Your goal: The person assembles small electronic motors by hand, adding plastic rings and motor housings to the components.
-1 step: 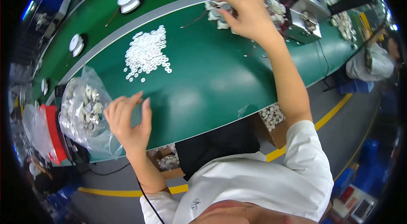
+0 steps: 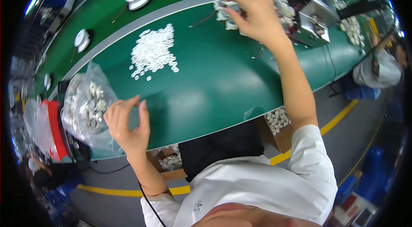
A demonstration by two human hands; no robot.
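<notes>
Hovering over white parts (image 2: 284, 11) with curved fingers of the right hand (image 2: 259, 15); cannot tell whether grasping any. Holding nothing in the left hand (image 2: 128, 126), near a clear bag (image 2: 96, 77), probably there to contain loose pieces (image 2: 93, 107). Can see white rings (image 2: 155, 50) heaped beyond on the bench (image 2: 206, 91), presumably for easy reach.

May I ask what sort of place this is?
Probably a small-parts assembly workshop: a long green workbench, a pile of small white rings, and a clear plastic bag of pale parts.
</notes>
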